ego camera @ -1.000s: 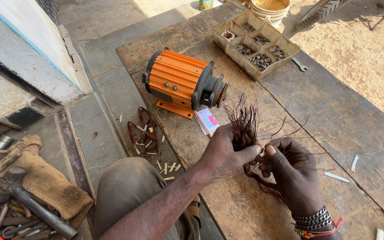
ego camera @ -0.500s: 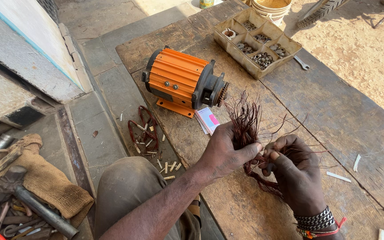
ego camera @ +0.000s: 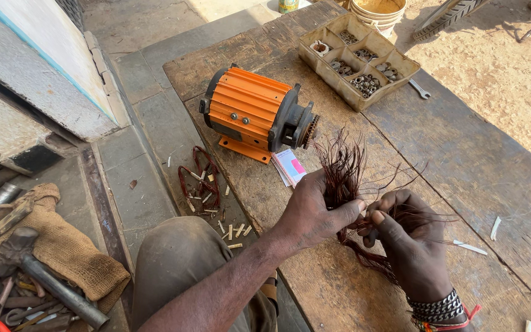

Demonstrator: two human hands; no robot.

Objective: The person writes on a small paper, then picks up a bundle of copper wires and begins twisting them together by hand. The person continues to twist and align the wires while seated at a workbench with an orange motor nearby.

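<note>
My left hand (ego camera: 318, 212) grips a bundle of reddish-brown copper winding wire (ego camera: 341, 166), its frayed ends fanning upward. My right hand (ego camera: 410, 237), with bead bracelets on the wrist, pinches loose strands of the same bundle just to the right; the tail of the wire runs down under it. Both hands work over a worn wooden workbench (ego camera: 450, 154). An orange electric motor (ego camera: 254, 112) lies on its side beyond the hands, its shaft end facing the wire.
A small pink-and-white packet (ego camera: 291, 166) lies by the motor. A partitioned tray of nuts and washers (ego camera: 357, 58), a spanner (ego camera: 420, 89) and a bucket (ego camera: 377, 11) sit further back. Wire coils and scraps (ego camera: 199, 181) lie on the floor; hammer, burlap and tools (ego camera: 44, 270) at left.
Both hands have stayed on the wire bundle with only small finger shifts; the right fingers have moved slightly closer to the left thumb.
</note>
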